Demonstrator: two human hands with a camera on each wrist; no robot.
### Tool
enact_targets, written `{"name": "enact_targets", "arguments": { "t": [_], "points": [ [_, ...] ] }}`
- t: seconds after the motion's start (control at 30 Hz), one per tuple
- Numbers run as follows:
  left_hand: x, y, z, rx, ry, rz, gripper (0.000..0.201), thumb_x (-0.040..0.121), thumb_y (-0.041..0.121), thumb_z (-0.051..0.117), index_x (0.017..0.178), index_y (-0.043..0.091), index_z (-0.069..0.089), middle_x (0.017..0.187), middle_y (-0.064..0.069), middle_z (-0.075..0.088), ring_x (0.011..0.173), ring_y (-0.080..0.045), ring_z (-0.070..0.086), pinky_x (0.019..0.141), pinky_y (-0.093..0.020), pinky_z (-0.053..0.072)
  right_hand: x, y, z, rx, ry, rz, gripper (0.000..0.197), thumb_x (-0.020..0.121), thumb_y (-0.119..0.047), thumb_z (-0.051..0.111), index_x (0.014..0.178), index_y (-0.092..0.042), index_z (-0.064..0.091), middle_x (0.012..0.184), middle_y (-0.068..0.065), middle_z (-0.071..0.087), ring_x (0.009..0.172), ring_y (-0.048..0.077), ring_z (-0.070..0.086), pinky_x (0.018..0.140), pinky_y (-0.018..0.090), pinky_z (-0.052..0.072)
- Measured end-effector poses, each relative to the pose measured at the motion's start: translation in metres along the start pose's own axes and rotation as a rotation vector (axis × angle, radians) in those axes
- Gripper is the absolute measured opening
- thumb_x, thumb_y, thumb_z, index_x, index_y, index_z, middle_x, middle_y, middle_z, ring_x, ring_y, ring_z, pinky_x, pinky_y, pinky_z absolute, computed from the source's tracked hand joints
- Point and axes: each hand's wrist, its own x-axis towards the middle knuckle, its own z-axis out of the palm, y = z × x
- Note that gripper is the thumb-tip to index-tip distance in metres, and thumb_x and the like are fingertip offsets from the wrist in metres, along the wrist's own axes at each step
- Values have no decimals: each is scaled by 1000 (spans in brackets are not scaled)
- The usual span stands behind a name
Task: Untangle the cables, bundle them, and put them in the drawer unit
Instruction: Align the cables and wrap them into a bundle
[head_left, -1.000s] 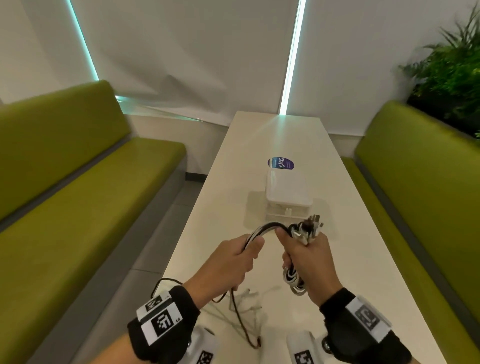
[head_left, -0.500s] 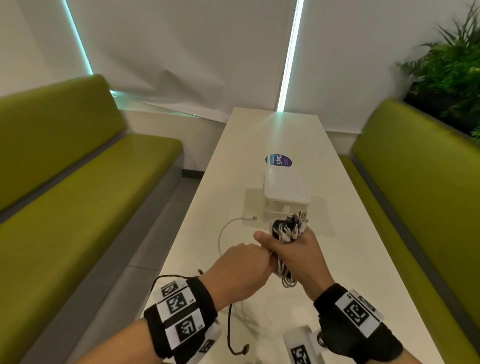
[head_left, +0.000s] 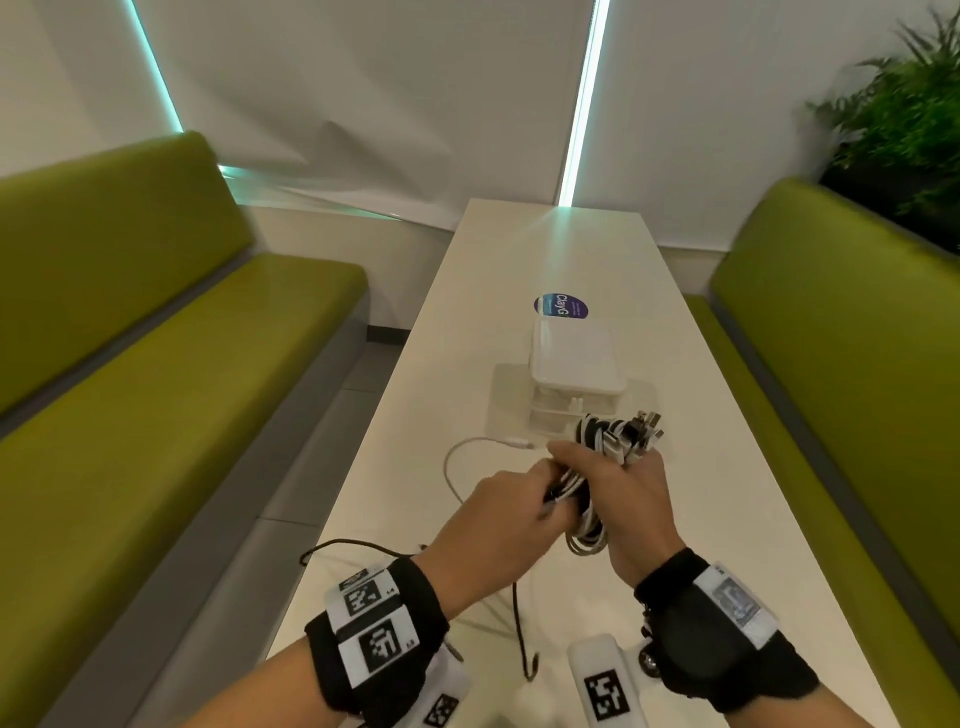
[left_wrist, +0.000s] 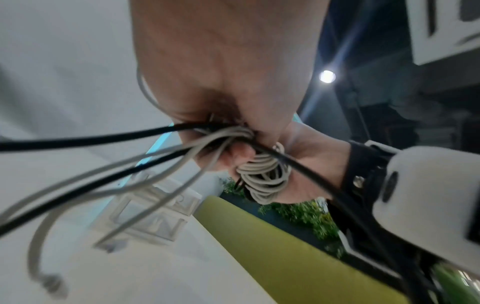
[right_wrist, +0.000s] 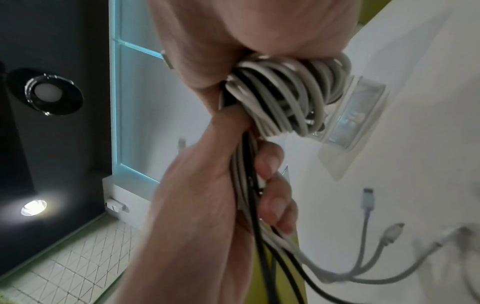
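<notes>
My right hand (head_left: 631, 499) grips the cable bundle (head_left: 602, 467) before the drawer unit (head_left: 574, 364). My left hand (head_left: 498, 525) pinches its loose strands; next, wrap them in

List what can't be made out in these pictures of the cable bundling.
- How many cables are in the cable bundle: head view, the right hand and left hand cover its middle.
- Whether the drawer unit has an open drawer: head view, the bundle's plugs hide its front; the wrist views blur it.
- Plug types on the loose cable ends: right wrist view, motion blur.
- Where the black cable ends: head view, too small.
</notes>
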Motion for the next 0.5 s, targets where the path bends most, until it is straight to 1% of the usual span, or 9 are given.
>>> {"name": "enact_targets", "arguments": {
  "t": [0.03,0.07,0.13,0.17,0.23,0.33,0.4,0.47,0.5],
  "points": [
    [-1,1,-2,-93,33,-9,13,94,40,47,97,29,54,71,2,65,55,-9,57,53,-26,44,0,-3,0,32,-10,-1,23,77,-4,75,71,10,57,63,19,60,60,30,63,59,38,54],
    [-1,1,-4,-173,52,-21,12,93,40,50,89,30,53,67,3,64,49,-8,56,50,-24,43,0,-6,0,59,-17,0,25,77,-3,74,76,14,56,66,21,62,61,32,65,59,39,55],
    [-2,3,-5,-288,66,-49,16,92,39,54,82,27,51,64,1,62,44,-11,56,46,-24,43,-2,-11,2,94,-24,2,24,78,-3,74,81,15,58,70,23,65,62,33,67,60,39,57],
    [-2,3,-5,-317,70,-59,16,92,39,55,82,26,51,64,1,62,42,-12,55,45,-25,43,-4,-12,3,109,-25,1,24,78,-3,74,83,14,58,71,23,65,63,34,67,61,41,57],
    [-2,4,-4,-357,59,-71,9,91,36,55,90,28,50,65,1,61,41,-10,53,44,-28,44,-8,-14,4,146,-27,-14,25,78,-5,75,86,12,57,72,21,65,67,35,69,63,45,58],
    [-4,0,-2,-446,28,-93,15,89,33,56,96,33,43,78,-8,61,41,-8,48,41,-27,42,-14,-14,4,186,-49,-27,24,78,-6,75,88,7,57,75,18,65,75,34,71,62,48,58],
    [-3,-3,-2,-520,-28,-115,18,91,31,56,100,31,41,77,-8,59,41,-11,46,42,-26,41,-17,-15,3,190,-70,-24,19,79,-10,75,81,0,59,73,18,66,65,38,68,54,50,55],
    [-2,-8,-1,-601,-124,-137,21,94,33,56,106,30,40,72,-1,55,44,-12,43,44,-25,38,-17,-14,3,177,-88,-23,24,79,-16,74,79,1,58,72,23,65,57,41,63,48,50,51],
    [-2,-10,-2,-639,-176,-145,24,94,39,55,109,30,39,70,2,53,46,-11,41,46,-23,36,-17,-14,3,170,-86,-25,27,79,-18,74,80,3,57,70,24,63,55,41,62,47,50,51]
  ]
}}
